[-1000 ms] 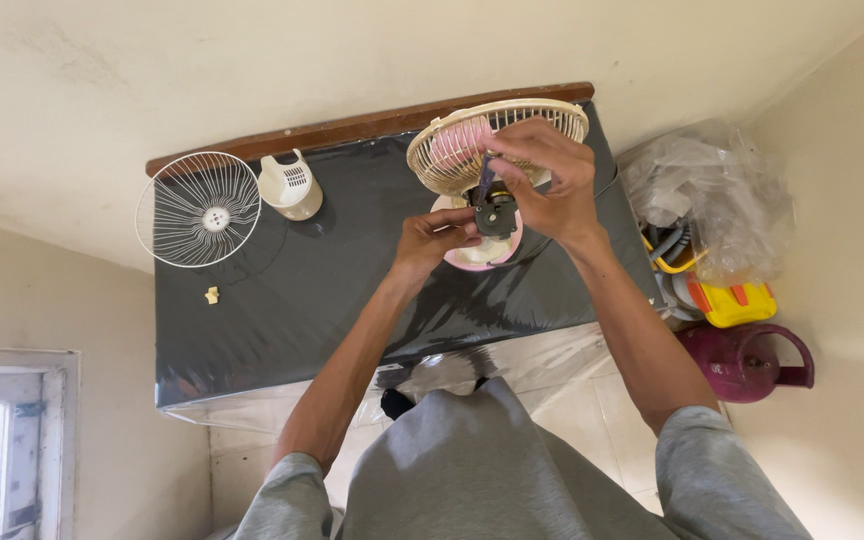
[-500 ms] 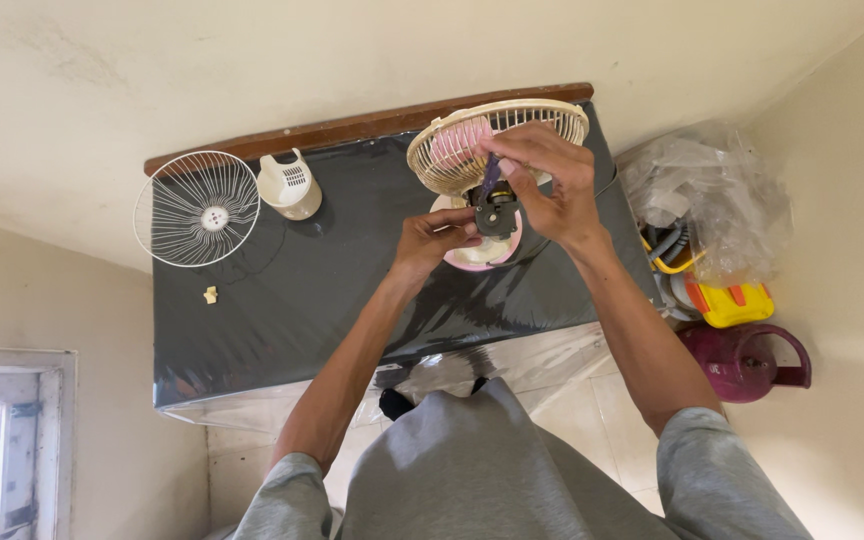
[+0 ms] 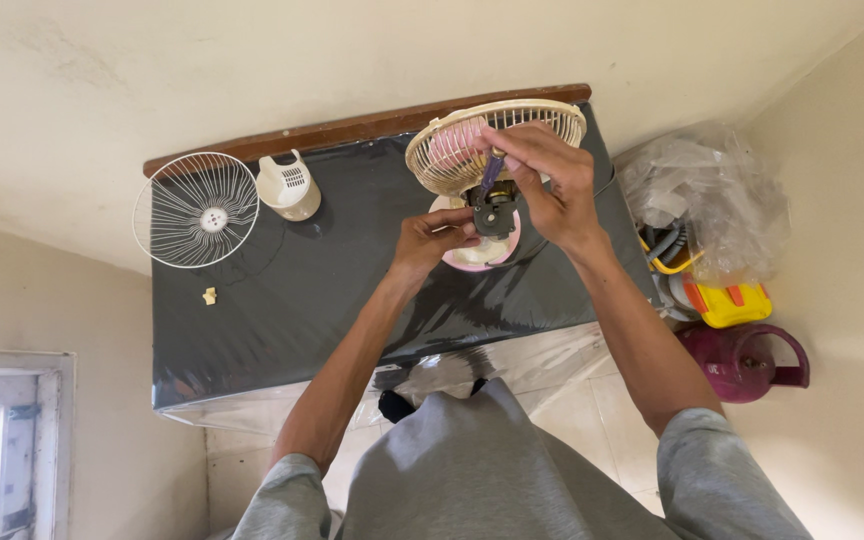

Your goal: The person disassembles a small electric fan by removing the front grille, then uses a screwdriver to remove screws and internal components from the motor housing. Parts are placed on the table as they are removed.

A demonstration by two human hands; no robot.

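Observation:
A small desk fan (image 3: 452, 150) with a cream rear guard and pink blades stands on the black table (image 3: 282, 310), its dark motor (image 3: 493, 212) bared above a pink base. My left hand (image 3: 430, 242) grips the fan at the motor from the left. My right hand (image 3: 549, 180) is closed around a purple-handled screwdriver (image 3: 491, 172) whose tip points down onto the top of the motor.
A white wire front guard (image 3: 198, 210) leans at the table's back left, beside a cream motor cover (image 3: 288, 185). A small cream part (image 3: 210, 296) lies near the left edge. To the right on the floor are a clear plastic bag (image 3: 707, 195), a yellow container (image 3: 732, 300) and a maroon jug (image 3: 747, 360).
My right hand has shifted slightly on the screwdriver at the motor. My left hand and the fan have stayed in place.

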